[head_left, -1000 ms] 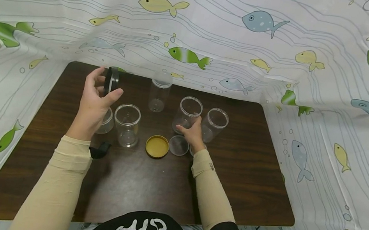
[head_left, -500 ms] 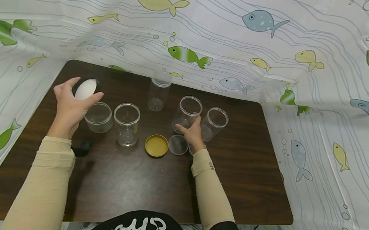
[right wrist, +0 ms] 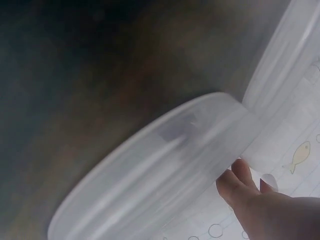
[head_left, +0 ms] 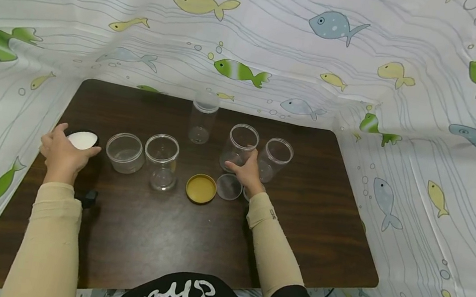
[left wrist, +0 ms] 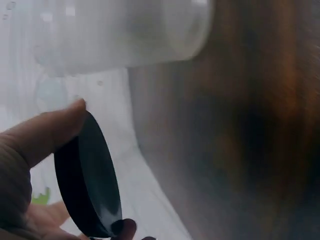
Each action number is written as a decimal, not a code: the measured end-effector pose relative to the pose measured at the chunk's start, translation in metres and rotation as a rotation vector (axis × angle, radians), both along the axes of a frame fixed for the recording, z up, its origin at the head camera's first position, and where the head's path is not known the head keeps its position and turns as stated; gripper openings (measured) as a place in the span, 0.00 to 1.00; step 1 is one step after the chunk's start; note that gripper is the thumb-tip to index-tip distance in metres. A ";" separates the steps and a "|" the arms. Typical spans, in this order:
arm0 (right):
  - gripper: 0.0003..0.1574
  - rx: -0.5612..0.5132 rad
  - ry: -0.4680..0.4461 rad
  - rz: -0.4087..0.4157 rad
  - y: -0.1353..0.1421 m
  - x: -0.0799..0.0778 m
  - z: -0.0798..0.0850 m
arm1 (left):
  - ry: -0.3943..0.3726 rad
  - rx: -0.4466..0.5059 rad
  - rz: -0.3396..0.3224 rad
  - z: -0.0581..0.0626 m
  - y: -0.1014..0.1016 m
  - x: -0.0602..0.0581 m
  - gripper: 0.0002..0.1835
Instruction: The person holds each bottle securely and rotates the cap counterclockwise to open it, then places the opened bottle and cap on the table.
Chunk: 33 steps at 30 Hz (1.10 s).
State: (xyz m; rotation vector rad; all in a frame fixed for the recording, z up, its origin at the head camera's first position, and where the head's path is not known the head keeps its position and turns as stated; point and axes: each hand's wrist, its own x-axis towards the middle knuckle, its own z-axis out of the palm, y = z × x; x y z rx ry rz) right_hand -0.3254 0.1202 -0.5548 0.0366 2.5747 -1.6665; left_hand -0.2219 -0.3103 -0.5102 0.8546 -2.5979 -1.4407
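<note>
My left hand (head_left: pixel 62 157) pinches a black round lid (head_left: pixel 82 140) with a white inner face, near the table's left edge. In the left wrist view the lid (left wrist: pixel 90 175) stands tilted between thumb and fingertips, low over the table. My right hand (head_left: pixel 251 173) grips the lower part of a clear jar (head_left: pixel 240 141), which is upright and lidless. Another clear open jar (head_left: pixel 276 160) stands just right of it. Beside the left hand is a short, wide clear jar (head_left: pixel 124 154), then a taller open one (head_left: pixel 160 160).
A gold lid (head_left: pixel 201 189) and a clear round lid (head_left: pixel 229 187) lie on the brown table (head_left: pixel 169 245), with another clear disc partly hidden by the right wrist. A tall clear jar (head_left: pixel 201 125) stands at the back. The fish-print curtain (head_left: pixel 255 29) rises behind the table.
My left hand has carried the black lid left and down, away from the short jar, turning its white face upward. My right hand has stayed on its jar.
</note>
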 end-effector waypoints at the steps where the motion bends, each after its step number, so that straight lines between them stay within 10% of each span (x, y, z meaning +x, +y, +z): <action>1: 0.58 -0.003 0.001 -0.004 0.001 0.000 0.000 | -0.009 -0.010 -0.005 -0.004 -0.001 -0.001 0.55; 14: 0.59 0.053 -0.033 0.027 0.005 -0.001 -0.001 | -0.157 -0.081 -0.061 -0.046 0.000 0.000 0.66; 33: 0.58 0.057 0.000 0.025 0.007 -0.003 -0.004 | -0.208 -0.153 -0.179 -0.050 -0.006 0.000 0.76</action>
